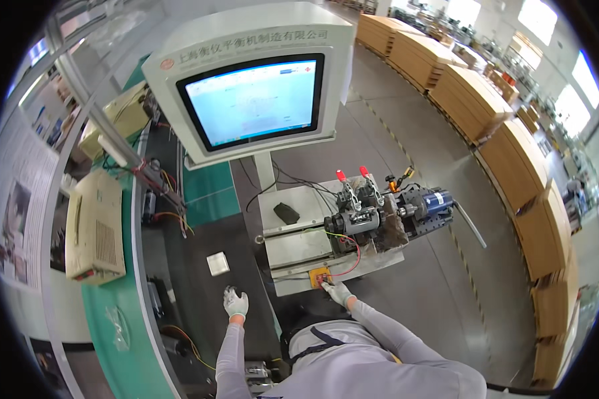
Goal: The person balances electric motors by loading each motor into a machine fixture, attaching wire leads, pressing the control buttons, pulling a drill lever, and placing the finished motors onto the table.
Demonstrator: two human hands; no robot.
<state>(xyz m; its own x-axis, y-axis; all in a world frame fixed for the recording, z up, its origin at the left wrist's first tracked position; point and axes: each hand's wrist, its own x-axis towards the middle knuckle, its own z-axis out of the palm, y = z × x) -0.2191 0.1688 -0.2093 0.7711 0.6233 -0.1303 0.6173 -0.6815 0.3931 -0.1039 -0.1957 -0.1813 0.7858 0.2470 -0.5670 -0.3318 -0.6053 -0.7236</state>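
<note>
Motor [363,221] lies on the machine bed [299,249] beside red-handled clamps [347,189], ahead of the gloved right hand [339,293] and well apart from the left hand [235,304]. The right hand touches a yellow box [317,274] trailing a red wire [357,258]; whether it grips cannot be told. The left hand curls loosely over the black belt [193,249], near a white block [217,264]; what it holds, if anything, is unclear.

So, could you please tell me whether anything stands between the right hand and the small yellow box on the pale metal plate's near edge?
Nothing visible does: the white-gloved right hand is right at the small yellow box. The thin red wire at the box curves away beyond the hand, not across its approach.
</note>
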